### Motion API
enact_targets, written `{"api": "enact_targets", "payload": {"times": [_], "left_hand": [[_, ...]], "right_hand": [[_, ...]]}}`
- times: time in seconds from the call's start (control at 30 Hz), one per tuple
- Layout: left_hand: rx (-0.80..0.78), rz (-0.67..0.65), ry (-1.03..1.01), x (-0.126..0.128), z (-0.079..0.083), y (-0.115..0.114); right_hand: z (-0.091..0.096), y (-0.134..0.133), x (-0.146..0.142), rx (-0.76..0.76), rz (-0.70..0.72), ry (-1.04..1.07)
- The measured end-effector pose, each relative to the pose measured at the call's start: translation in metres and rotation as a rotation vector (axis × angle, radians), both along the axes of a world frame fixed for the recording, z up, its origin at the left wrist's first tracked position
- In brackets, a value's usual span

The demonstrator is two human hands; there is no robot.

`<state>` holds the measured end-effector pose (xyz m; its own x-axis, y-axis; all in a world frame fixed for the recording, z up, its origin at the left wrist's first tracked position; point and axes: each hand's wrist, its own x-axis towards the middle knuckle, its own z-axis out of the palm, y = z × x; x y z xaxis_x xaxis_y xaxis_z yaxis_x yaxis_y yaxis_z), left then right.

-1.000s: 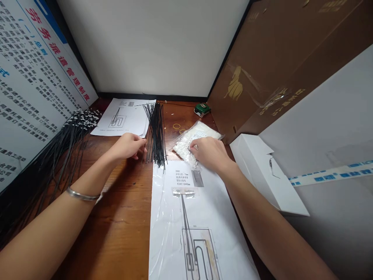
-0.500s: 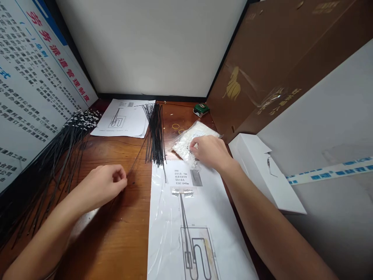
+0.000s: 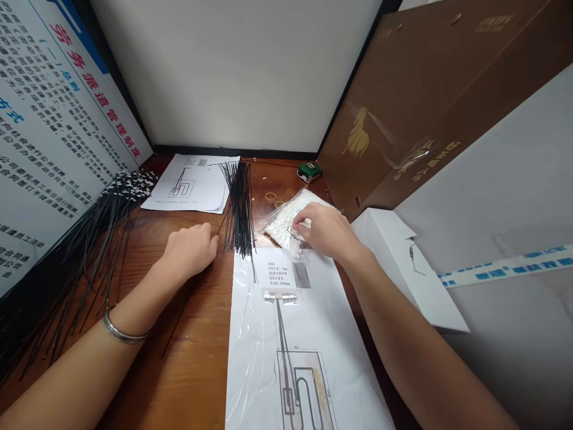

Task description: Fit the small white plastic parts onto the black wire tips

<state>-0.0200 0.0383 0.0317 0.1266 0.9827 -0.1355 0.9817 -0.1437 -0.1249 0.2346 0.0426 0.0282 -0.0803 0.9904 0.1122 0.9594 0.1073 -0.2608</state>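
Note:
My left hand (image 3: 191, 249) is closed on a thin black wire (image 3: 175, 327). One end of it slants down toward me over the wood, and the other leads up to the wire bundle. My right hand (image 3: 329, 230) pinches at the clear plastic bag (image 3: 289, 216) full of small white pieces. What sits between those fingertips is too small to make out. A loose bundle of black wires (image 3: 240, 206) lies between the two hands, its near ends touching the large printed drawing (image 3: 255, 340).
At left, many black wires with white ends (image 3: 128, 185) lean by a printed board (image 3: 49, 149). Papers (image 3: 156, 200) lie at the back, with a green tape measure (image 3: 308, 171) and yellow rings (image 3: 270, 196). A brown box (image 3: 394, 107) and white box (image 3: 403, 269) stand right.
My left hand has moved up and right, toward the wire bundle, with the wire in its fingers. The right hand stays at the bag, its fingers shifting slightly.

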Motion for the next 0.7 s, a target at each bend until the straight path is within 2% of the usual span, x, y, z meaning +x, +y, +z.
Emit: {"api": "enact_targets", "payload": {"times": [0.13,0.23,0.33,0.43,0.47,0.53,0.6,0.7], "left_hand": [[-0.089,-0.091,0.017,-0.01,-0.001,-0.012],[-0.195,-0.12,0.013,-0.021,0.01,-0.024],[-0.294,-0.135,-0.007,-0.027,0.02,-0.028],[-0.134,-0.065,0.002,-0.02,0.02,-0.02],[-0.074,-0.042,0.011,-0.015,0.018,-0.016],[-0.02,-0.035,0.021,-0.005,0.011,-0.007],[0.001,-0.054,0.025,0.002,0.003,0.0],[0.021,-0.101,0.035,0.007,-0.006,0.007]], "right_hand": [[0.003,-0.001,-0.001,0.011,-0.045,0.018],[0.007,-0.004,-0.004,0.015,-0.051,0.081],[0.011,-0.01,-0.012,0.019,0.03,0.213],[0.012,-0.02,-0.026,-0.147,0.233,0.348],[0.011,-0.024,-0.032,-0.242,0.321,0.362],[0.01,-0.031,-0.043,-0.331,0.442,0.319],[0.007,-0.036,-0.053,-0.357,0.49,0.272],[0.001,-0.037,-0.061,-0.335,0.487,0.274]]}}
